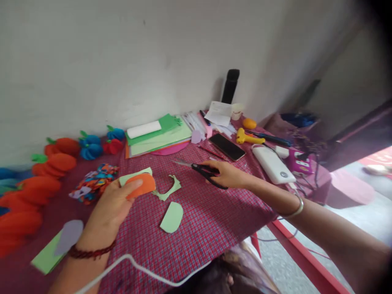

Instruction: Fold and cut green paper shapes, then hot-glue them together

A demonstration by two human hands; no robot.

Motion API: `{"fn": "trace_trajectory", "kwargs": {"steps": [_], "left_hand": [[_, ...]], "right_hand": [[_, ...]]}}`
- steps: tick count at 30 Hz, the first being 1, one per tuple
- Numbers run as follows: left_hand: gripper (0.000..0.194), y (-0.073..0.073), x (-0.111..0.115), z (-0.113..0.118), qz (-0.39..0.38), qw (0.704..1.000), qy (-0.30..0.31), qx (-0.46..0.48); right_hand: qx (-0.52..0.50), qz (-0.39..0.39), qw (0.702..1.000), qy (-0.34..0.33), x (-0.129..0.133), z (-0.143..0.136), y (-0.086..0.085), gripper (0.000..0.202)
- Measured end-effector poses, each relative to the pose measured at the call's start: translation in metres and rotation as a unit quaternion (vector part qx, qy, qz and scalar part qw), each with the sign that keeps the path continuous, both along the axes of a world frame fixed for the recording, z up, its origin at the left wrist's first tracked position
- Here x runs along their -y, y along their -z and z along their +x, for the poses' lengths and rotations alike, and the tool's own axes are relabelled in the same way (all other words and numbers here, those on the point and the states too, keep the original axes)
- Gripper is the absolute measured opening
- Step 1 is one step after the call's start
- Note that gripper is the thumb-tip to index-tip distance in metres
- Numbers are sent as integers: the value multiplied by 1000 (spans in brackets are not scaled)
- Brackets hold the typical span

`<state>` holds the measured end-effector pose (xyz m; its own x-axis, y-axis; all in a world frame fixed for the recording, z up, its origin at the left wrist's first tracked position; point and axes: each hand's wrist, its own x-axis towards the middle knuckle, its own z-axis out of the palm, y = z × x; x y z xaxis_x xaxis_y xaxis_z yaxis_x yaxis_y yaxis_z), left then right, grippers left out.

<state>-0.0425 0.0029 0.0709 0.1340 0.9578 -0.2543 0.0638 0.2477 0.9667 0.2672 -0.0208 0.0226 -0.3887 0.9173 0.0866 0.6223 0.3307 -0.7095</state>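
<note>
Between thumb and fingers, my left hand [118, 200] grips an orange paper piece [143, 185] with one rounded side, laid over light green paper [134, 174]. My right hand [228, 174] is closed on black-handled scissors [206, 173], whose blades point left above the tablecloth, apart from the paper. Below and between the hands lie a curved green paper scrap [172, 188] and a rounded light green cut-out [172, 217]. A green strip [45, 253] with a grey-purple rounded piece [70, 237] rests left of my left wrist.
Orange paper pumpkins [45, 183] and blue ones [91, 147] line the left. A heap of coloured scraps [94, 183] sits nearby. Toward the wall are stacked paper sheets [165, 136], a phone [227, 147] and a black bottle [230, 86]. A power bank [274, 165] stands right; a white cable [165, 279] crosses in front.
</note>
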Motion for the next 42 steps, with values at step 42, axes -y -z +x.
{"fn": "trace_trajectory", "kwargs": {"steps": [42], "left_hand": [[21,50,45,60,95,980,-61,167]], "right_hand": [[-462,-197,864,-29,2,-102,15,24]]}}
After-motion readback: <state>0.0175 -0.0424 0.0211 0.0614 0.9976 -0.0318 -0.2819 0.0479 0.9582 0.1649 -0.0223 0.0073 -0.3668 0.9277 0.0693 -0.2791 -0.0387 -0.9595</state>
